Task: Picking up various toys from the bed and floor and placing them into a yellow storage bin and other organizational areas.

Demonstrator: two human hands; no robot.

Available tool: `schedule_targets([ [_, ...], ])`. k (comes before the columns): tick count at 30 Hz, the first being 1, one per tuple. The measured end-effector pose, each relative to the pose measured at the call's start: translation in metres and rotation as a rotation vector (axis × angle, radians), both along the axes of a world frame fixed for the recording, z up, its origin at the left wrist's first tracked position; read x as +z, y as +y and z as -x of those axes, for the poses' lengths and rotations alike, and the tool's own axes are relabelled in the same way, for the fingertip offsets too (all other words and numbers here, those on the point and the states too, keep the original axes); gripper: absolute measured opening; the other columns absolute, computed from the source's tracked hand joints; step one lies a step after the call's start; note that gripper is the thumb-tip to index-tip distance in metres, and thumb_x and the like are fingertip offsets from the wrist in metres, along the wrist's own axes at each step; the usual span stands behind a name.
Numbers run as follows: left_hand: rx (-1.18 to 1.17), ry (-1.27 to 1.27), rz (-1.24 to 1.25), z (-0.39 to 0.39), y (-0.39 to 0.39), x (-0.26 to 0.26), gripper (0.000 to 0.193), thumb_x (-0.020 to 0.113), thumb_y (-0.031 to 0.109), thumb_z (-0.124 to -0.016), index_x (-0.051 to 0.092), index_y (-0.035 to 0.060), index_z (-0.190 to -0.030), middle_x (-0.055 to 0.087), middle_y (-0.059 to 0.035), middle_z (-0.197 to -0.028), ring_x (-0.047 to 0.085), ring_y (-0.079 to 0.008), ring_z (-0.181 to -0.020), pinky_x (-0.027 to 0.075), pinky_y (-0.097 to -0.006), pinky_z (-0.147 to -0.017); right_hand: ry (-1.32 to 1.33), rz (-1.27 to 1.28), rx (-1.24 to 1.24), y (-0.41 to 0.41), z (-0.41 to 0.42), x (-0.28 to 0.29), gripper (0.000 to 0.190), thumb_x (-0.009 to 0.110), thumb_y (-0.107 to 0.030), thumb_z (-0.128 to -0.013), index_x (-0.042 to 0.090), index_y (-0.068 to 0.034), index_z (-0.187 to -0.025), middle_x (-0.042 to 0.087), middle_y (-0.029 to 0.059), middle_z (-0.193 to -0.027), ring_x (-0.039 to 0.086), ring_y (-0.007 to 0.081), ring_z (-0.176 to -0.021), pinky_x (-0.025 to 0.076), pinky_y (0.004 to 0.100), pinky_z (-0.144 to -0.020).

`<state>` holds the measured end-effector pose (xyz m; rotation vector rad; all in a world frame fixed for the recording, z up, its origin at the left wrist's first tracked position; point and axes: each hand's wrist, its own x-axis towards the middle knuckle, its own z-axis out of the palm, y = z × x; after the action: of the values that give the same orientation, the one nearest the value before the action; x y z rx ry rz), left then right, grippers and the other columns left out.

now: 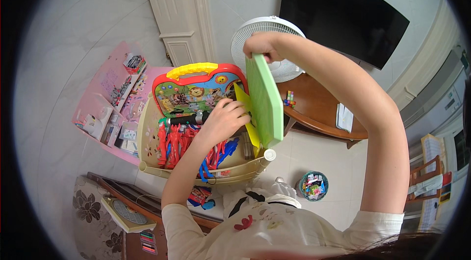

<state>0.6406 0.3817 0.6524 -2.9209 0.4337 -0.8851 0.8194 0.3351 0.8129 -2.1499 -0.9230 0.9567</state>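
Note:
My right hand grips the top edge of a thick light green board, which stands on edge at the right side of a cream plastic storage bin. My left hand reaches into the bin, its curled fingers against or just beside a yellow sheet; its fingertips are partly hidden. Behind that hand stands a toy drawing board with a red frame, yellow handle and animal pictures. A black cylindrical object lies before it. Red plastic figures and blue ones fill the front.
A pink desk organizer with stationery adjoins the bin's left. Behind the board are a white fan and a brown wooden table bearing colored blocks. A full round basket stands on the floor. A television is at the back.

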Motion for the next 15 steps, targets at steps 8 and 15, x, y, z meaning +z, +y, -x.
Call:
schedule_targets([
  [8, 0.089, -0.045, 0.135, 0.018, 0.003, -0.025, 0.014, 0.062, 0.013, -0.068, 0.059, 0.0115, -0.082, 0.055, -0.0048, -0.098, 0.047, -0.0216, -0.106, 0.036, -0.0372, -0.087, 0.109, -0.23, -0.065, -0.039, 0.004, 0.004, 0.056, 0.054, -0.008, -0.074, 0.032, 0.001, -0.125, 0.043, 0.022, -0.116, 0.048, 0.029, -0.107, 0.042, 0.0384, -0.086],
  [15, 0.12, -0.073, 0.443, -0.002, -0.02, -0.04, 0.02, 0.066, 0.011, -0.069, 0.059, 0.0086, -0.088, 0.05, -0.0084, -0.093, 0.055, -0.0254, -0.083, 0.048, -0.0365, -0.068, -0.015, -0.95, -0.035, -0.099, 0.044, 0.027, 0.049, 0.054, -0.007, -0.076, 0.034, 0.001, -0.12, 0.051, 0.0146, -0.101, 0.054, 0.0214, -0.091, 0.045, 0.0332, -0.079],
])
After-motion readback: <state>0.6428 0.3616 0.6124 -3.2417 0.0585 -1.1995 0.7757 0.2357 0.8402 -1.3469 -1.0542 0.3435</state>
